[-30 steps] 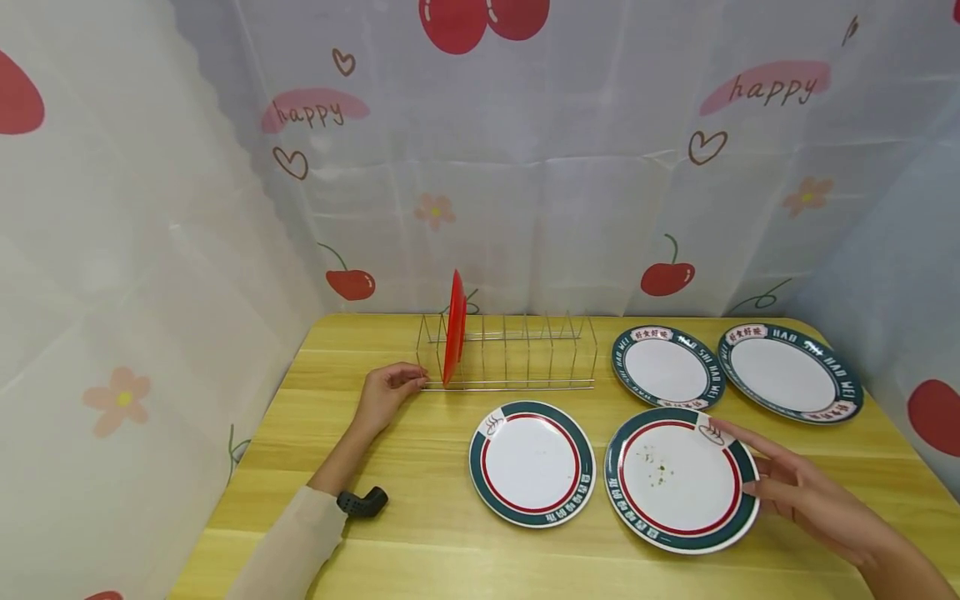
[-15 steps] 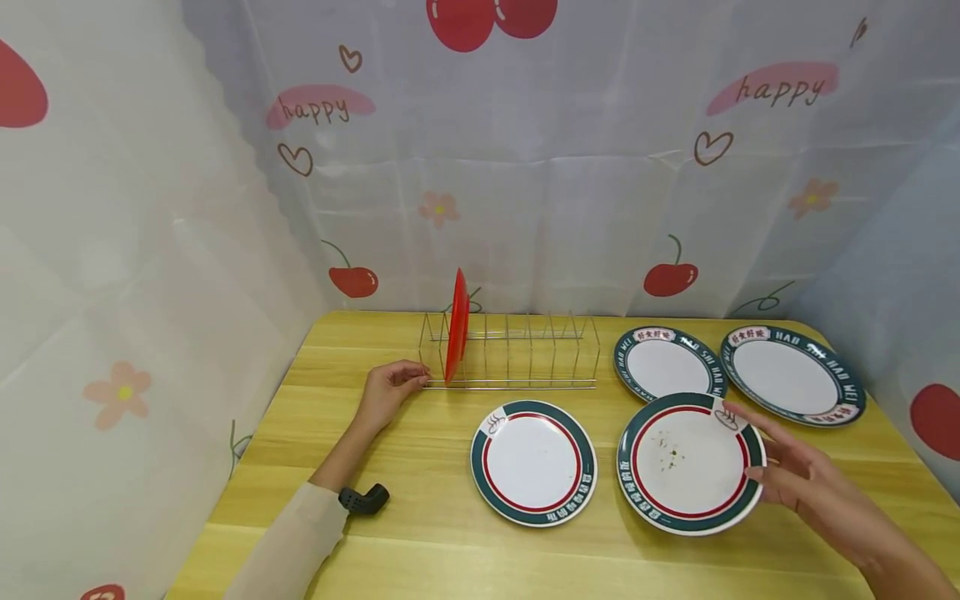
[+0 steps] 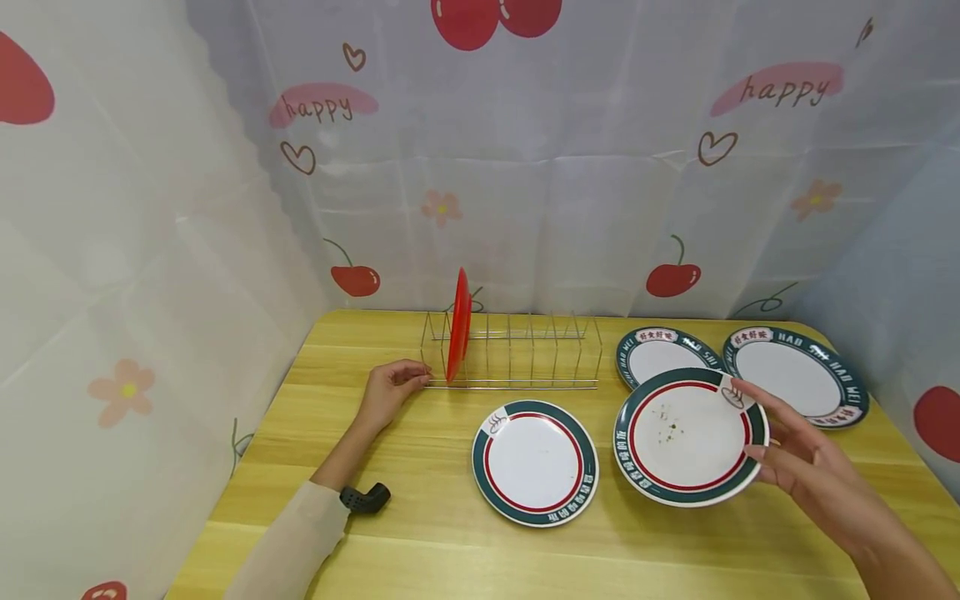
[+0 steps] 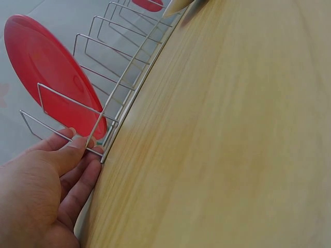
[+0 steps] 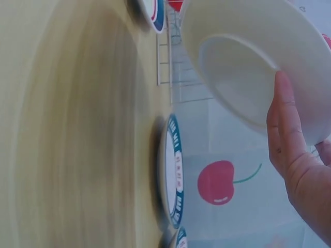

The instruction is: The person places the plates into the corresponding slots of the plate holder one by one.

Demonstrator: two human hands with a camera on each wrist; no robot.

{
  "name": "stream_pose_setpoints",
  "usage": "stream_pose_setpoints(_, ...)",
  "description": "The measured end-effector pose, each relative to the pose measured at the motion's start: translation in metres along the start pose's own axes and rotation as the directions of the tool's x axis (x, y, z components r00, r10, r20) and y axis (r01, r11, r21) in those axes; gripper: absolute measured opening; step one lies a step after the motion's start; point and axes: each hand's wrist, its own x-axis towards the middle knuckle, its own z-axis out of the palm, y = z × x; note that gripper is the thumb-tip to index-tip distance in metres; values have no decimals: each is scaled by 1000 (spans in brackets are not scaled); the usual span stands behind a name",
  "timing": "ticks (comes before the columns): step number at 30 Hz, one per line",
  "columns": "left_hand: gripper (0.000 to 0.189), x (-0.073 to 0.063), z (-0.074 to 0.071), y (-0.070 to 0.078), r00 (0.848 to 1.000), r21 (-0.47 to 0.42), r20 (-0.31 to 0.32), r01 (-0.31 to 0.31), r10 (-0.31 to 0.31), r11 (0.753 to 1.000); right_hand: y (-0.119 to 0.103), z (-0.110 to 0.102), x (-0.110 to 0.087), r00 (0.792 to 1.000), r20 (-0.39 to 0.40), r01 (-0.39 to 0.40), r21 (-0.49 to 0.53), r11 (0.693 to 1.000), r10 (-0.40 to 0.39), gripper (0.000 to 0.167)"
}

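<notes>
Right hand [image 3: 810, 471] pinches speckled plate [image 3: 690, 442] by the rim, aloft on that hand's left, with left hand [image 3: 390, 392] gripping wire rack [image 3: 517, 388]: likely a carrying step, next calling for firm hold and a turn on edge.

A cherry-printed cloth [image 3: 555, 217] hangs behind the wooden table [image 3: 435, 558].

The held plate [image 3: 692, 450] and middle plate [image 3: 536, 463] are white, green-rimmed, red-ringed. Oval plates [image 3: 786, 377]: white, green lettered rims. Red plate [image 3: 459, 329], silver rack [image 3: 525, 382], yellow wood-grain desk [image 3: 420, 533]. Pale backdrop [image 3: 555, 225], printed red cherries [image 3: 673, 280].
</notes>
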Motion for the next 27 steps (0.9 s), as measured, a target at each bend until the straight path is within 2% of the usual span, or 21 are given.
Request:
stream_pose_setpoints(4, 17, 1, 0, 1, 1000, -5, 0, -10, 10, 1000, -8, 7, 2, 999, -8, 36, -8, 999, -36, 69)
stream_pose_setpoints(11, 17, 1, 0, 2, 1000, -9, 0, -5, 5, 1000, -22, 19, 10, 998, -36, 54, 7, 999, -54, 69)
stream_pose_setpoints(18, 17, 0, 0, 2, 1000, -3, 1, -3, 3, 1000, -40, 35, 20, 996, 4, 92, 31, 995, -92, 70)
stream_pose_setpoints(27, 17, -1, 1, 4, 1000, 0, 3, -7, 7, 1000, -62, 61, 38, 993, 11, 121, 14, 993, -121, 69)
